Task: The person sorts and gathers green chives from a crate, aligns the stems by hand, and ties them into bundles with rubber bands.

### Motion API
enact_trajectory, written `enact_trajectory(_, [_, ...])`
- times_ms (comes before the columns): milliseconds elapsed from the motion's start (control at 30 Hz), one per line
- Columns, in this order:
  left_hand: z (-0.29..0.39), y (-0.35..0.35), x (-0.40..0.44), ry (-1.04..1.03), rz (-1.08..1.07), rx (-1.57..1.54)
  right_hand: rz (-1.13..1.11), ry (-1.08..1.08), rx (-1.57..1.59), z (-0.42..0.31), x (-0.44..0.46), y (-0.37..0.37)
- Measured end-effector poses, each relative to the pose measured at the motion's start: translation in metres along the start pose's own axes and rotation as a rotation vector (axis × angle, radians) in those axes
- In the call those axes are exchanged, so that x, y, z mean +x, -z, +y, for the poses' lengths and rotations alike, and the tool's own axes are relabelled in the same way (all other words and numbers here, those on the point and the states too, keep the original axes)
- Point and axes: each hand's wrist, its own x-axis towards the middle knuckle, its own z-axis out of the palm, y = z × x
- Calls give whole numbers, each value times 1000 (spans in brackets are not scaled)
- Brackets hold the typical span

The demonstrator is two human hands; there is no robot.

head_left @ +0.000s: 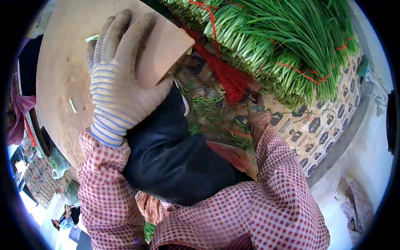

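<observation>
My left hand [121, 71], in a dirty pale glove with a blue-striped cuff, lies on a wooden board [58, 83] with its fingers spread and the thumb by the board's edge. My right arm, in a red-checked sleeve [279, 158], reaches down toward the floor litter; the fingers at the cuff's end are hidden, so I cannot make out what they touch. Beyond it, bundles of long green stalks [287, 33] with white ends lie stacked, tied with red string [302, 74]. A heap of red strings [227, 77] lies between the board and the bundles.
Loose green scraps [204, 104] lie around the red strings. Printed sheeting [321, 129] covers the surface below the bundles, near a pale wall [362, 146]. My dark-clad leg [171, 154] is between my arms. Another person [66, 220] shows at the lower left.
</observation>
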Motion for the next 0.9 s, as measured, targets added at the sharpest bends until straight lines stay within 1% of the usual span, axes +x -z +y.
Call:
enact_trajectory(167, [-1, 1, 1, 16, -37, -27, -28, 118, -135, -33, 46, -2])
enact_trajectory(233, [4, 0, 2, -30, 12, -60, -35, 138, -177, -38, 51, 1])
enact_trajectory(333, [5, -1, 2, -24, 24, 9, -33, 153, -227, -38, 45, 10])
enact_trajectory(467, [2, -3, -1, -62, 65, 2, -13, 168, -286, -42, 33, 31])
enact_trajectory(567, [4, -5, -3, -27, 89, 18, 9, 169, -322, -48, 23, 45])
enact_trajectory(667, [0, -6, -5, -4, 69, 69, 16, 160, -352, -57, 8, 58])
enact_trajectory(733, [-3, -7, -6, -22, 77, 69, 12, 149, -332, -52, -1, 58])
enact_trajectory(800, [-1, -6, -8, -12, 77, 79, -48, 155, -175, 27, 23, 17])
enact_trajectory(833, [-1, -6, -7, -4, 69, 96, -113, 163, -10, 56, 32, 5])
enact_trajectory(867, [-1, -7, -5, -2, 84, 90, -46, 139, 69, 14, 1, 34])
enact_trajectory(900, [-3, -7, -5, 2, 78, 63, -43, 141, 63, -6, -9, 48])
